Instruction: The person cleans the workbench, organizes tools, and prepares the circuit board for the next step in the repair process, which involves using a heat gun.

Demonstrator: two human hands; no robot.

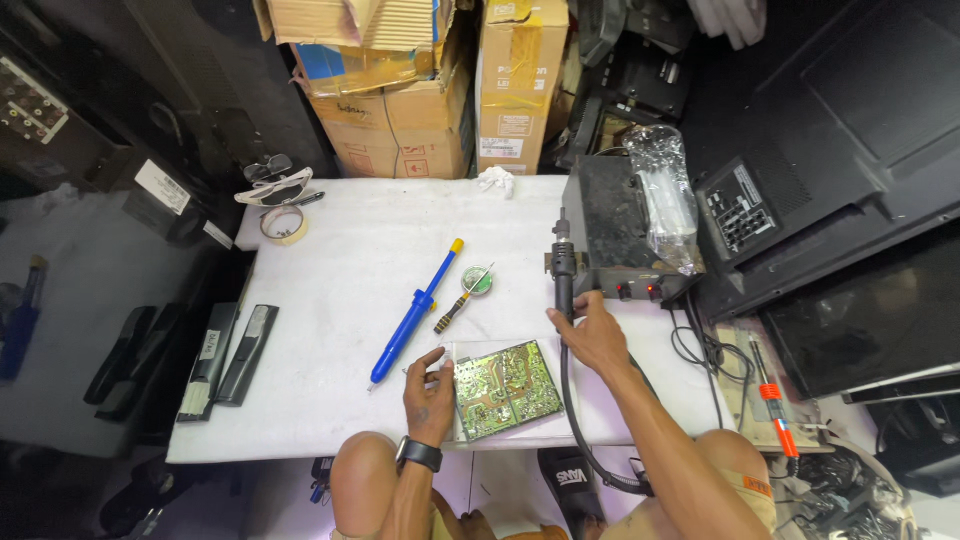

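Note:
A green circuit board (505,388) lies on the white table (330,270) near its front edge, partly on a clear sheet. My left hand (428,395) rests on the board's left edge, fingers spread over it. My right hand (592,335) grips the black hot-air handpiece (564,275), which stands upright in its holder on the front of the dark rework station (615,230). The handpiece's black hose (575,420) runs down past the board's right side.
A blue desoldering pump (415,312), a small screwdriver (462,300) and a round green tin (478,283) lie mid-table. Tape roll (283,224) and glasses (272,182) sit back left. Cardboard boxes (400,90) behind, television panels (840,170) right, two remotes (228,355) at the left edge.

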